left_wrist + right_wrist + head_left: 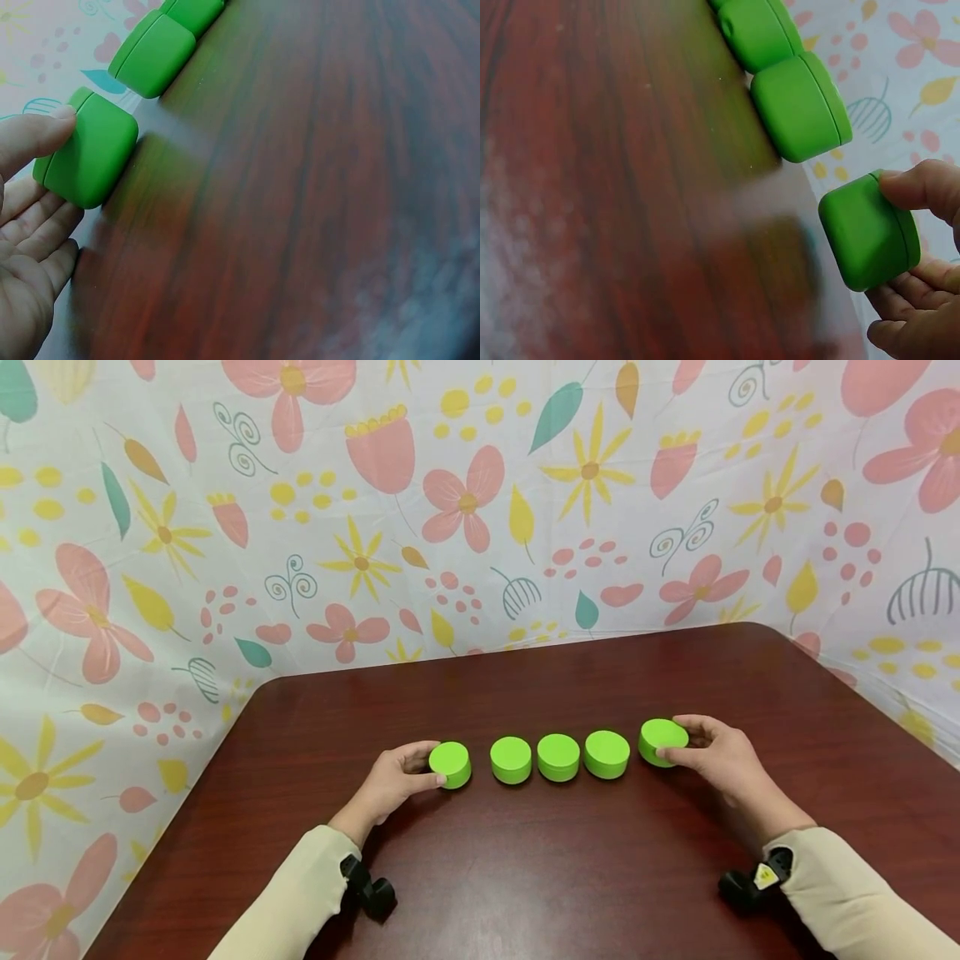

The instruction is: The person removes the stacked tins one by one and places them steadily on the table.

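Three round green lidded jars stand in a row on the dark wooden table. At the left end of that row, a matching green jar is pinched between the thumb and fingers of my left hand. In the left wrist view this jar sits right at the tabletop, thumb at its lid seam. My right hand grips another such jar at the right end. The right wrist view shows this jar raised over the table, its reflection apart from it.
Behind the table hangs a white cloth printed with flowers and leaves. A black wrist camera is strapped at the left sleeve, and another black camera at the right one. The table's far edge runs behind the jars.
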The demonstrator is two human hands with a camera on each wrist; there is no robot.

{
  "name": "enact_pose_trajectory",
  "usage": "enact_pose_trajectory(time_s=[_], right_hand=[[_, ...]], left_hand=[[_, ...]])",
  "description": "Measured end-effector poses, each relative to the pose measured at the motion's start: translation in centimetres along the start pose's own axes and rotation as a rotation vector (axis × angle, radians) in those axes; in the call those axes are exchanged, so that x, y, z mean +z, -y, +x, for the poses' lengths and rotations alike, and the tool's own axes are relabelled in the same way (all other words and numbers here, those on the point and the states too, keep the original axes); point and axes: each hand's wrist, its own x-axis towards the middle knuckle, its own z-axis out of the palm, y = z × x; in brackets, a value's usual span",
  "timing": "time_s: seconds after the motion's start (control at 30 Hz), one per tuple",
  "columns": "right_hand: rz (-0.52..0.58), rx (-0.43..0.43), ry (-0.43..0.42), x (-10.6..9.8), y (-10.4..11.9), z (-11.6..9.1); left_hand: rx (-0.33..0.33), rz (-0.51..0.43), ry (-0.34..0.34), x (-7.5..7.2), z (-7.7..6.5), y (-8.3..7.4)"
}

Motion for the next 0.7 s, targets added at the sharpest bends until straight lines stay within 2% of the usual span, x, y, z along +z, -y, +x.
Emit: enact_pose_trajectory(time_s=[0.47, 0.7], right_hand=[[0.048, -0.005, 0.025, 0.24, -0.52, 0.07], [0.034, -0.013, 0.031, 0.35, -0.54, 0.22]], left_hand=[[0.003, -0.008, -0.004, 0.10, 0.02, -0.04], [-0.001, -0.009, -0.010, 0.12, 0.04, 0.02]])
